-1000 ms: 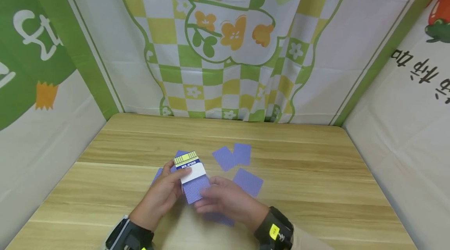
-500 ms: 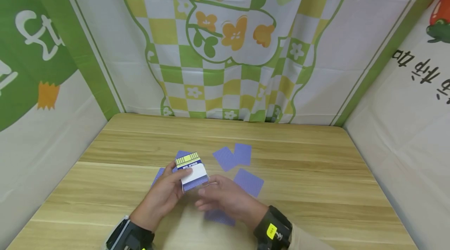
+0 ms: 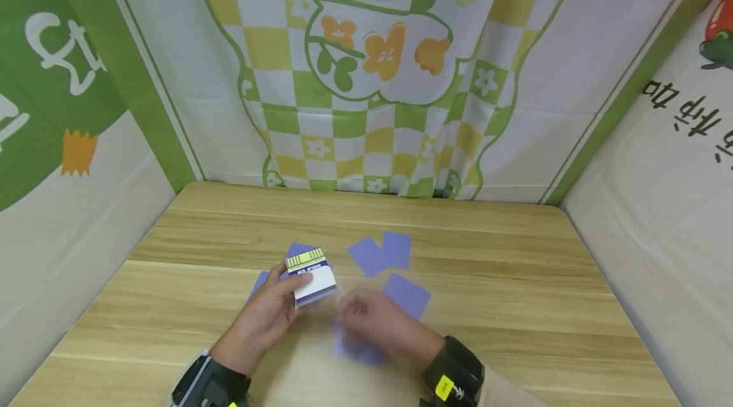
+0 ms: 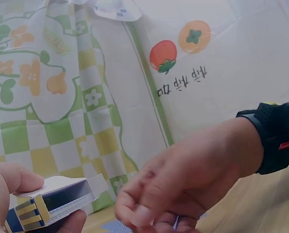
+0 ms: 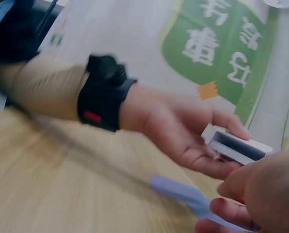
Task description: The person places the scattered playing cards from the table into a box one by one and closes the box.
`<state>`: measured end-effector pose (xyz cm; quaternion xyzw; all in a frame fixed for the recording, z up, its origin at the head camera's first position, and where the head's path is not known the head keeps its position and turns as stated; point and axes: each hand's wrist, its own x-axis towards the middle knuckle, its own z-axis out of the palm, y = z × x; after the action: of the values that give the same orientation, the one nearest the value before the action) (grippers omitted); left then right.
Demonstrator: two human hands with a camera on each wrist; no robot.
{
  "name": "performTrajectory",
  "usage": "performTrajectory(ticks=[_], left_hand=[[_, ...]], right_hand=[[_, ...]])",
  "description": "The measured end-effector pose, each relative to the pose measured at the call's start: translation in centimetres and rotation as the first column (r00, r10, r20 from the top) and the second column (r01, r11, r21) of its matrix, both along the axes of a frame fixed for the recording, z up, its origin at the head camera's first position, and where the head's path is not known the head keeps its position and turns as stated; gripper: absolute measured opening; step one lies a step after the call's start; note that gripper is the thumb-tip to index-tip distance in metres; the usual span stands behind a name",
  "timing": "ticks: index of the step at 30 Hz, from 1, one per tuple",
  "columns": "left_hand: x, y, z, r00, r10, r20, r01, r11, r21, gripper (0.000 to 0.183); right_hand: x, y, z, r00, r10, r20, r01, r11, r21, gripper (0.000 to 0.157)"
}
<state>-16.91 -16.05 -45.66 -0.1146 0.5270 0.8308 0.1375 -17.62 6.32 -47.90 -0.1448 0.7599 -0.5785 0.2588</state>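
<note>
My left hand (image 3: 266,315) grips a card box (image 3: 318,280), white and dark blue with a yellow striped end, thumb on its face. Its open end faces right, a flap sticking out. A stack of playing cards (image 4: 72,209) shows inside the box in the left wrist view; a blue patterned strip shows at the mouth from above. Just right of the box, apart from it, my right hand (image 3: 380,324) is blurred, its fingers loosely bent, with nothing seen between them. A blue-backed playing card (image 3: 359,355) lies partly beneath the right hand.
More blue-backed cards lie face down on the wooden table (image 3: 492,280): a card (image 3: 408,296) beside the right hand, two overlapping cards (image 3: 396,250) farther back, and others partly behind the left hand. Printed cloth (image 3: 372,121) hangs along the table's back and sides.
The cards that stuck out of the box have gone almost wholly inside. My right hand has drawn slightly right, off the box. The left hand keeps its hold almost in place.
</note>
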Motion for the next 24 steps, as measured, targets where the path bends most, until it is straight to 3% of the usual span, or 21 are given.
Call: performTrajectory(ticks=[9, 12, 16, 18, 21, 24], left_hand=[[-0.2, -0.3, 0.2, 1.0, -0.003, -0.005, 0.003, 1.0, -0.005, 0.082], [-0.2, -0.5, 0.3, 1.0, 0.003, -0.005, -0.003, 1.0, -0.006, 0.083], [-0.2, -0.8, 0.4, 1.0, -0.008, -0.011, 0.008, 1.0, -0.003, 0.085], [-0.2, -0.9, 0.3, 1.0, -0.012, -0.013, 0.012, 1.0, 0.006, 0.086], [-0.2, -1.0, 0.2, 1.0, -0.019, -0.016, 0.02, 1.0, 0.014, 0.087], [0.0, -1.0, 0.0, 1.0, -0.019, -0.012, 0.019, 1.0, -0.001, 0.086]], right_hand=[[0.3, 1.4, -0.4, 0.968, 0.116, -0.222, -0.052, 0.96, 0.276, 0.009], [0.2, 2.1, -0.6, 0.918, 0.188, -0.348, -0.056, 0.933, 0.356, 0.009], [0.2, 2.7, -0.9, 0.802, 0.281, -0.527, 0.027, 0.865, 0.502, 0.028], [0.3, 2.8, -1.1, 0.758, 0.315, -0.572, 0.086, 0.821, 0.565, 0.043], [0.4, 2.6, -1.5, 0.717, 0.346, -0.604, 0.144, 0.775, 0.615, 0.059], [0.7, 2.3, -1.8, 0.678, 0.367, -0.636, 0.171, 0.763, 0.623, 0.068]])
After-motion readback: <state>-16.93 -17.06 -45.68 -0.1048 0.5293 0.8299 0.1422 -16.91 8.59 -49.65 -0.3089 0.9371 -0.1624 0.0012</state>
